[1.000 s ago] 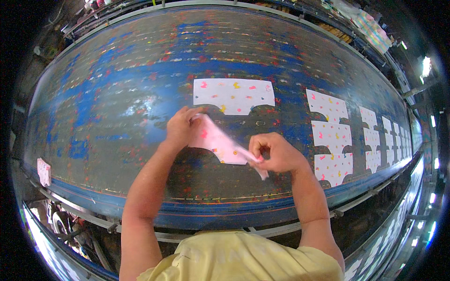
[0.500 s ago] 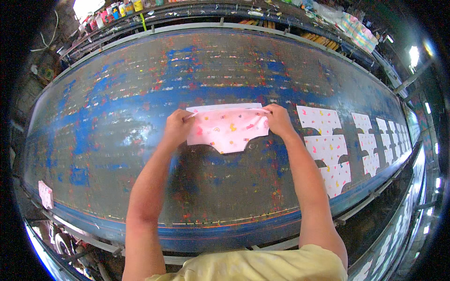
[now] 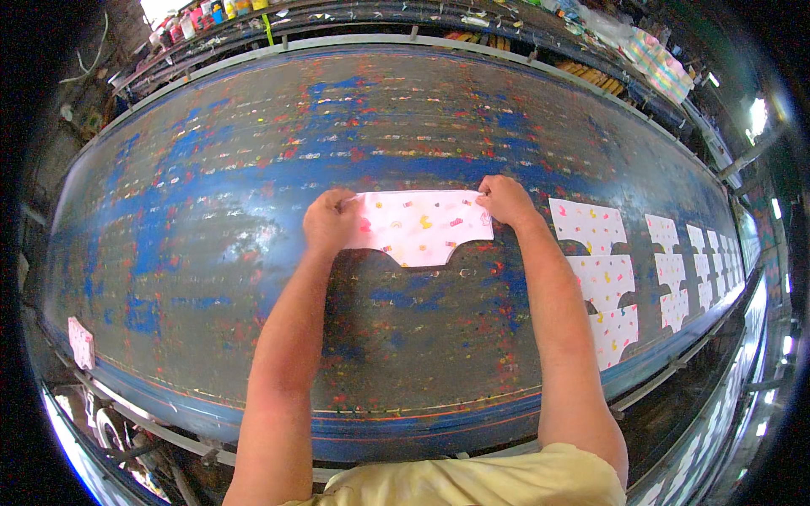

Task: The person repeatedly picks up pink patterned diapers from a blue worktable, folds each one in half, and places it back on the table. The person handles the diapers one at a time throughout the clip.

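A pink printed fabric panel (image 3: 422,226), cut like the piece of a small brief, is spread flat at the middle of the long paint-stained table (image 3: 405,337). At its upper left corner my left hand (image 3: 330,221) is closed, fingertips pinching the edge. My right hand (image 3: 508,201) pinches the upper right corner in the same way. Between the hands the top edge runs straight, and the curved leg cut-outs face me. Whether the whole panel touches the table I cannot tell.
Rows of like printed panels (image 3: 603,282) lie on the table to the right. A small stack of folded pink fabric (image 3: 81,343) sits at the left near edge. Beyond the far rail are paint bottles (image 3: 202,17) and a checked cloth (image 3: 660,67).
The panel's folded-over top edge has been drawn up and straightened, so it now lies smooth. Both hands stay at its corners. The view has shifted slightly.
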Tool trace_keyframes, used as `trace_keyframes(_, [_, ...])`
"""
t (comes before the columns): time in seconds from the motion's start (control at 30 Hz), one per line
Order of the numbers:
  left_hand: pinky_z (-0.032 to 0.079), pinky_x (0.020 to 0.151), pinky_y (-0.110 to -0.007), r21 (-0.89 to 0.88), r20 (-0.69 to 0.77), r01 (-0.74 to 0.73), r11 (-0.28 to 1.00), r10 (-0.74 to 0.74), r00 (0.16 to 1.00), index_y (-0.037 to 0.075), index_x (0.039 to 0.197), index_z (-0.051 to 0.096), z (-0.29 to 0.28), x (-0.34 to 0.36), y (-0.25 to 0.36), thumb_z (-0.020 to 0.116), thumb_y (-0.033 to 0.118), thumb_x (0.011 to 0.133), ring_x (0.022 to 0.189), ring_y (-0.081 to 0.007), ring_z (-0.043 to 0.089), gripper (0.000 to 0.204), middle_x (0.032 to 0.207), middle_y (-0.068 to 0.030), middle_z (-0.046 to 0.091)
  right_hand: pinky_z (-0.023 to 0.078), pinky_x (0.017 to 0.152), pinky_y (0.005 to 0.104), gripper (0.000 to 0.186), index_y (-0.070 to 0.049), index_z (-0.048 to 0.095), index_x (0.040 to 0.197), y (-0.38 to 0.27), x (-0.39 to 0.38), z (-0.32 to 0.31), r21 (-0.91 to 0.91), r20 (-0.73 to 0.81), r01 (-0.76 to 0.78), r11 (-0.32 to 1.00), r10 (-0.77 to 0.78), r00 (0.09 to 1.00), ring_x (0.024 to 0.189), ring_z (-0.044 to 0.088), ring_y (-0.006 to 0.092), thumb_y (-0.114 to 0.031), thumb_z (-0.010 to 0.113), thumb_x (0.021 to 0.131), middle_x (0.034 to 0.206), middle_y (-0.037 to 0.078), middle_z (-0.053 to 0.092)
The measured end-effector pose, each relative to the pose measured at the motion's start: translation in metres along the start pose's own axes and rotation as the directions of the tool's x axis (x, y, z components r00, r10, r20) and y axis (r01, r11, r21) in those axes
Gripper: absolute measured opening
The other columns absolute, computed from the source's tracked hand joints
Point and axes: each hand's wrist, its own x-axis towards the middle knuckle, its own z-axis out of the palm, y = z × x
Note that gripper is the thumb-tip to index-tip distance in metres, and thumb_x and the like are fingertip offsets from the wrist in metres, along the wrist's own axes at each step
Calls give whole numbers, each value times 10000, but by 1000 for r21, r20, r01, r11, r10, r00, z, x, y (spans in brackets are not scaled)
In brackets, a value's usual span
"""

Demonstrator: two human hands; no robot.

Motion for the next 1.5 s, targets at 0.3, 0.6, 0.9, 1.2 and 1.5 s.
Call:
trace_keyframes(0.3, [581, 780, -388, 64, 64, -40, 997, 36, 997, 168, 1034, 856, -1, -2, 3, 834, 242, 892, 855, -268, 741, 162, 970, -55, 763, 562, 704, 384, 136, -43, 704, 863, -89, -58, 8, 477, -233, 393, 786, -318, 919, 768, 713, 244, -102, 806, 796, 850, 136, 721])
trace_keyframes(0.6, [557, 916, -379, -81, 282, -176, 981, 192, 940, 90, 1079, 822, -70, -19, 10, 770, 59, 861, 1058, -289, 709, 225, 1082, -103, 726, 576, 767, 401, 205, -52, 677, 968, -167, -238, 9, 691, -235, 479, 541, -459, 857, 840, 723, 262, -6, 764, 789, 925, 108, 707])
trace_keyframes(0.9, [476, 649, -243, -418, 214, 15, 908, 83, 973, 9, 952, 756, -243, -156, 105, 770, 52, 887, 753, -53, 603, 79, 846, 6, 684, 577, 933, 414, 403, -96, 710, 1277, -122, -327, 12, 699, -16, 296, 651, -400, 916, 1040, 721, 350, -11, 685, 884, 1076, 148, 716])
trace_keyframes(1.2, [385, 525, -342, -196, 300, -369, 909, 414, 859, 23, 847, 769, -316, -251, 205, 849, 49, 766, 548, -180, 512, 117, 663, -45, 560, 478, 1143, 520, 511, -70, 608, 1428, -228, -361, -20, 572, -335, 585, 576, -486, 807, 1284, 606, 448, -141, 733, 938, 1311, 235, 675])
trace_keyframes(1.5, [448, 552, -369, -386, 180, -540, 748, 635, 751, 51, 921, 728, -478, -330, 154, 853, 126, 890, 612, -244, 594, 149, 721, -104, 599, 595, 835, 395, 272, -61, 745, 1131, -392, -441, -2, 715, -314, 585, 384, -572, 758, 895, 743, 325, -78, 857, 884, 1048, 125, 775])
